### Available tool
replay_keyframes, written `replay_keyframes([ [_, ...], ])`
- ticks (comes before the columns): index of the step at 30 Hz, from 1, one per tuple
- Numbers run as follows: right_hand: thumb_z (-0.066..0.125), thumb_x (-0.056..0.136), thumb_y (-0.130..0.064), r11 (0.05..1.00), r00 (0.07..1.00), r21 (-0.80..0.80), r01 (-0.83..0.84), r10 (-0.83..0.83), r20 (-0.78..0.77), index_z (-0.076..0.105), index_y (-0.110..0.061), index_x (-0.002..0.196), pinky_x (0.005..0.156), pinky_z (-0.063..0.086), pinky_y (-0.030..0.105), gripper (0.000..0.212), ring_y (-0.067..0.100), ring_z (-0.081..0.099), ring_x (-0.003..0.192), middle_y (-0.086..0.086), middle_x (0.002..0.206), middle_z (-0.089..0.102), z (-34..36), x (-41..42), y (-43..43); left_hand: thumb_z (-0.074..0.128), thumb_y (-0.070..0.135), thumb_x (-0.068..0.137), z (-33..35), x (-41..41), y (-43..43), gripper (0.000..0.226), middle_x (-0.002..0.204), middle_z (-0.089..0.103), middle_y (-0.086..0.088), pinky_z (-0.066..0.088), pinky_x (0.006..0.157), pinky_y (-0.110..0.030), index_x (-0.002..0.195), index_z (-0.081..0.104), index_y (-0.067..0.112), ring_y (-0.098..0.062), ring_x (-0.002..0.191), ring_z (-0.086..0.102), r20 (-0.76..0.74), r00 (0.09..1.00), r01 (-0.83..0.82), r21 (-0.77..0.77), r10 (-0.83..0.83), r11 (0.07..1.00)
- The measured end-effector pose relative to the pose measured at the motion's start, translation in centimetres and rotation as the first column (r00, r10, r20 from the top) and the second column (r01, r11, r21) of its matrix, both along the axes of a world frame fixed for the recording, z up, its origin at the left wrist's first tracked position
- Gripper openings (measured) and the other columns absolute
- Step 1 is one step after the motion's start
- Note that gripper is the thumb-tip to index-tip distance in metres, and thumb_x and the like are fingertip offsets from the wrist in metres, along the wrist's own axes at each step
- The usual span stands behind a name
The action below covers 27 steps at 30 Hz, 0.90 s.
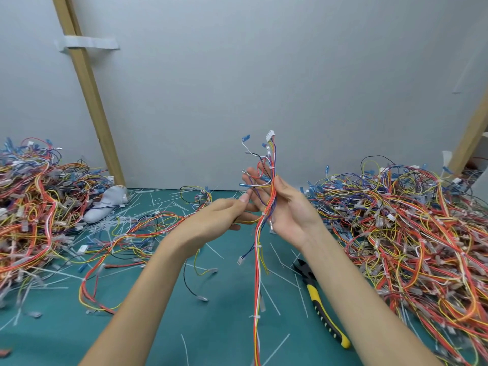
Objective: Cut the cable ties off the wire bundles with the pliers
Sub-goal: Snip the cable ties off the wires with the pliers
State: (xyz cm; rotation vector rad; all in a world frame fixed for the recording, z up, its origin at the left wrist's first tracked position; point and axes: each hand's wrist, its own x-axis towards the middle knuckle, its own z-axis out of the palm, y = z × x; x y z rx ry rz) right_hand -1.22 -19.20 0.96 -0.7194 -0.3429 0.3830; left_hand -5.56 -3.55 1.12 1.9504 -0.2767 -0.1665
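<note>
A wire bundle (258, 260) of red, orange, yellow, white and blue wires hangs upright in mid-air, with white cable ties still round it low down. My right hand (287, 207) holds the bundle near its top, palm towards me, thumb over the wires. My left hand (219, 215) pinches a loose wire end beside it. The yellow-and-black pliers (320, 305) lie on the green mat (224, 328), under my right forearm, held by nobody.
A big heap of tied wire bundles (412, 233) fills the right side. Another wire heap (31, 204) lies at the left, with a white glove (107, 204) by a wooden post (89, 93). Cut tie scraps (274, 350) litter the mat.
</note>
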Motion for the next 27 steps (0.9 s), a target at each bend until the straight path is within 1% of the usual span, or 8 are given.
replay_keyframes([
  [4, 0.034, 0.104, -0.018, 1.000, 1.000, 0.006, -0.005, 0.005, 0.000, 0.046, -0.007, 0.141, 0.093, 0.055, 0.030, 0.040, 0.025, 0.064, 0.114, 0.013, 0.129, 0.062, 0.1, 0.0, -0.1, 0.024, 0.044, 0.104, -0.3, 0.1, 0.1, 0.051, 0.113, 0.071, 0.009, 0.044, 0.105, -0.036, 0.119, 0.066, 0.019, 0.001, 0.110, 0.062, -0.040, 0.998, 0.046, 0.011, -0.045, 0.999],
  [8, 0.033, 0.104, -0.017, 1.000, 1.000, 0.018, 0.015, -0.015, 0.006, 0.046, -0.006, 0.140, 0.093, 0.054, 0.030, 0.040, 0.025, 0.064, 0.116, 0.013, 0.126, 0.064, 0.2, 0.0, -0.3, 0.025, 0.051, 0.101, -0.9, 0.2, 0.5, 0.052, 0.108, 0.073, 0.003, 0.049, 0.100, -0.041, 0.114, 0.068, 0.023, -0.006, 0.106, 0.066, -0.132, 0.987, 0.089, -0.020, -0.090, 0.996],
  [13, 0.032, 0.105, -0.018, 0.998, 1.000, 0.065, 0.024, -0.024, 0.000, 0.048, -0.006, 0.137, 0.091, 0.055, 0.030, 0.038, 0.025, 0.065, 0.114, 0.013, 0.125, 0.065, 0.5, 0.0, -0.8, 0.036, 0.062, 0.090, -1.2, 0.1, 0.6, 0.054, 0.108, 0.072, -0.007, 0.057, 0.088, -0.043, 0.102, 0.075, 0.026, -0.021, 0.102, 0.069, -0.194, 0.972, 0.108, -0.148, -0.136, 0.983],
  [16, 0.032, 0.106, -0.018, 0.996, 1.000, 0.090, 0.023, -0.023, 0.002, 0.051, -0.007, 0.132, 0.088, 0.056, 0.029, 0.035, 0.026, 0.065, 0.113, 0.012, 0.123, 0.066, 0.6, 0.0, -1.0, 0.037, 0.061, 0.091, -1.5, 0.3, 0.6, 0.058, 0.107, 0.071, -0.013, 0.058, 0.084, -0.043, 0.108, 0.073, 0.019, -0.028, 0.101, 0.069, -0.226, 0.956, 0.133, -0.227, -0.185, 0.965],
  [19, 0.032, 0.105, -0.017, 0.994, 1.000, 0.103, 0.022, -0.022, -0.007, 0.052, -0.008, 0.132, 0.087, 0.056, 0.029, 0.035, 0.024, 0.065, 0.112, 0.011, 0.122, 0.067, 0.6, -0.1, -0.9, 0.037, 0.060, 0.091, -2.0, 0.4, 0.2, 0.065, 0.099, 0.068, -0.016, 0.057, 0.083, -0.048, 0.118, 0.063, 0.007, -0.039, 0.103, 0.066, -0.283, 0.931, 0.134, -0.316, -0.229, 0.939],
  [23, 0.031, 0.106, -0.017, 0.989, 1.000, 0.149, 0.016, -0.012, -0.027, 0.045, -0.005, 0.141, 0.088, 0.056, 0.027, 0.040, 0.020, 0.067, 0.108, 0.009, 0.122, 0.067, 0.6, 0.0, -0.9, 0.041, 0.061, 0.087, -2.8, 0.2, -0.7, 0.069, 0.080, 0.058, -0.011, 0.058, 0.071, -0.042, 0.109, 0.069, 0.001, -0.031, 0.086, 0.068, -0.353, 0.872, 0.141, -0.484, -0.340, 0.863],
  [24, 0.031, 0.106, -0.018, 0.987, 1.000, 0.157, 0.015, -0.011, -0.024, 0.044, -0.006, 0.143, 0.087, 0.056, 0.027, 0.041, 0.020, 0.067, 0.107, 0.009, 0.123, 0.066, 0.6, 0.0, -1.0, 0.041, 0.061, 0.087, -3.1, 0.2, -0.9, 0.069, 0.084, 0.061, -0.011, 0.058, 0.074, -0.043, 0.107, 0.071, 0.002, -0.031, 0.088, 0.068, -0.353, 0.856, 0.156, -0.520, -0.377, 0.840],
  [27, 0.031, 0.106, -0.018, 0.987, 1.000, 0.159, 0.011, -0.011, -0.002, 0.043, -0.008, 0.144, 0.087, 0.056, 0.028, 0.041, 0.020, 0.067, 0.109, 0.007, 0.124, 0.066, 0.6, 0.2, -1.2, 0.046, 0.060, 0.090, -3.8, 0.3, -1.2, 0.067, 0.116, 0.066, -0.014, 0.052, 0.089, -0.056, 0.110, 0.069, 0.001, -0.042, 0.116, 0.059, -0.315, 0.818, 0.193, -0.638, -0.481, 0.746],
])
